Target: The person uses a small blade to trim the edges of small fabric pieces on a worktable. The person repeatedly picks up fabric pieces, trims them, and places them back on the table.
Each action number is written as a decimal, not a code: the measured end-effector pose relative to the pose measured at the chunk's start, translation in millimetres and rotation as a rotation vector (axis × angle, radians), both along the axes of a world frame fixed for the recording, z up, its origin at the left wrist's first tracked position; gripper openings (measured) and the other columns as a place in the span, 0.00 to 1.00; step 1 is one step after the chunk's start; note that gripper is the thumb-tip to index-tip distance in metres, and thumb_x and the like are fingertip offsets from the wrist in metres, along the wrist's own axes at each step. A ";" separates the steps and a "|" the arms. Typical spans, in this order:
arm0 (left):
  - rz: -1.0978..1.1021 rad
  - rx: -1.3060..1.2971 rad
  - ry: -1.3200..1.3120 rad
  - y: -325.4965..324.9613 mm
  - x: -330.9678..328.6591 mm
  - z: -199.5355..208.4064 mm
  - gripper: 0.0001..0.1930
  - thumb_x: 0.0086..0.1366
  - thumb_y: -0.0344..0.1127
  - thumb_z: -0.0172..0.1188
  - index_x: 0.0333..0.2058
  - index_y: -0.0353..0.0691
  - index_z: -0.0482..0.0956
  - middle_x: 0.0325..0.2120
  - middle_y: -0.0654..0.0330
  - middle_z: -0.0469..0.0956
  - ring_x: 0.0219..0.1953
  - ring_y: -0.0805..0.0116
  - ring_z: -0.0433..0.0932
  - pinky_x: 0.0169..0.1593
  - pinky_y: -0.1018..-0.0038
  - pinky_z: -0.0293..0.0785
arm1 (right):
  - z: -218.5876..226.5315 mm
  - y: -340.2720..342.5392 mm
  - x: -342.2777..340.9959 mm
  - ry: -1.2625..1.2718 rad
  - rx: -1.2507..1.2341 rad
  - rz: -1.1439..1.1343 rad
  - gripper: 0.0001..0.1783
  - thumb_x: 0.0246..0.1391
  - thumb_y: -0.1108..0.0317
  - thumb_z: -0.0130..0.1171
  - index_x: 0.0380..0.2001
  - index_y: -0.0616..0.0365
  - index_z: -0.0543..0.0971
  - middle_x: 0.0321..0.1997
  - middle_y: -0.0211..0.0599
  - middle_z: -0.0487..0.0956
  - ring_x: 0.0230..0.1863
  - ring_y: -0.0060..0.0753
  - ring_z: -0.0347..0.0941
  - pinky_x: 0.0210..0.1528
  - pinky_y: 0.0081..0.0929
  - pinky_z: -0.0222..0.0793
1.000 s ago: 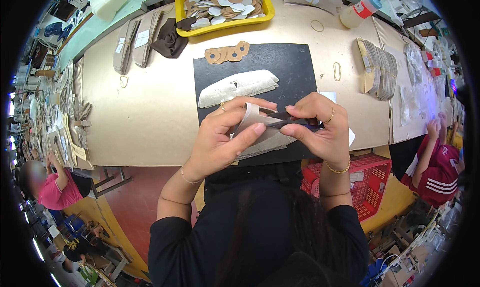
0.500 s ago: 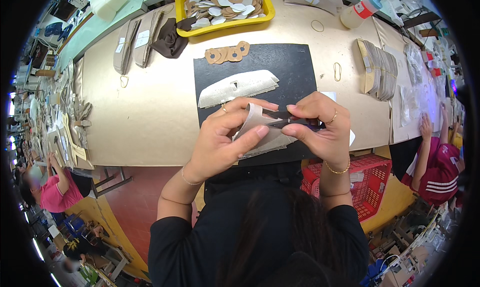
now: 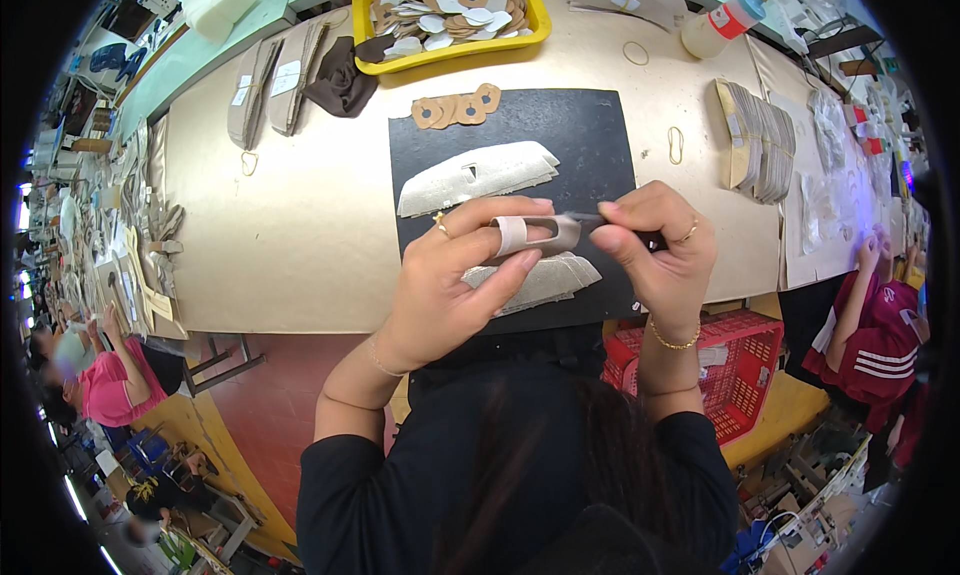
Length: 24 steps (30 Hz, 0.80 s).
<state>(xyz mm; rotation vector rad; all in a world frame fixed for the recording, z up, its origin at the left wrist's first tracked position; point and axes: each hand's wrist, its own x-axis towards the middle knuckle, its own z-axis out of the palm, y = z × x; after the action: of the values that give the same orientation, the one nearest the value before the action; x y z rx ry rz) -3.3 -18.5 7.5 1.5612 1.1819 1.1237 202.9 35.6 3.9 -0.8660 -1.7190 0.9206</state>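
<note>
Over the black mat (image 3: pixel 590 125), my left hand (image 3: pixel 425 285) pinches a grey-beige flat piece (image 3: pixel 513 236), bent round so that its oval opening shows. My right hand (image 3: pixel 665 240) is closed on small dark scissors (image 3: pixel 588 219); their tips are at the right end of the piece, and the handles are mostly hidden in my fingers. A fanned stack of pale grey pieces (image 3: pixel 560 281) lies under my hands. Farther up the mat rest overlapping pale cut pieces (image 3: pixel 480 178) with a small slot, and several tan pieces with dark dots (image 3: pixel 455 110).
A yellow tray (image 3: pixel 545 30) full of small tan and white pieces stands at the far side, beside a dark cloth (image 3: pixel 340 83). Banded stacks lie left (image 3: pixel 287 80) and right (image 3: pixel 760 140). A glue bottle (image 3: pixel 712 33) stands far right; a red crate (image 3: pixel 735 375) sits below the table.
The scissors' blades were spread at the piece; now they are drawn back to the right and appear closed. My left hand has turned the piece, so its opening shows.
</note>
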 end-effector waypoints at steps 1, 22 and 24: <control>0.042 0.108 0.075 0.2 1.3 -0.2 0.09 0.58 0.21 0.62 0.39 0.29 0.82 0.46 0.52 0.79 0.47 0.61 0.79 0.49 0.71 0.76 | -0.1 -0.9 1.0 -0.007 -0.011 -0.019 0.11 0.42 0.75 0.74 0.28 0.64 0.80 0.26 0.36 0.79 0.25 0.21 0.72 0.26 0.16 0.64; 0.234 0.713 0.411 6.5 9.6 -9.2 0.13 0.48 0.18 0.68 0.36 0.28 0.81 0.45 0.51 0.78 0.41 0.56 0.81 0.42 0.66 0.77 | -5.6 -17.8 -12.3 -0.045 0.183 -0.138 0.13 0.41 0.77 0.74 0.30 0.63 0.79 0.26 0.40 0.80 0.25 0.31 0.76 0.26 0.22 0.70; 0.230 0.746 0.423 7.9 8.4 -9.0 0.14 0.48 0.18 0.68 0.36 0.29 0.81 0.45 0.52 0.79 0.42 0.58 0.81 0.44 0.67 0.75 | -4.4 -17.4 -12.1 -0.051 0.178 -0.135 0.13 0.41 0.77 0.74 0.30 0.63 0.79 0.26 0.40 0.80 0.25 0.30 0.76 0.26 0.22 0.70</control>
<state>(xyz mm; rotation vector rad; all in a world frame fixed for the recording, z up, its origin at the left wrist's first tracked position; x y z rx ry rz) 5.0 -10.6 -1.6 2.3612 1.3137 1.5471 190.8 18.2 -0.4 -0.8809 -1.7333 0.6504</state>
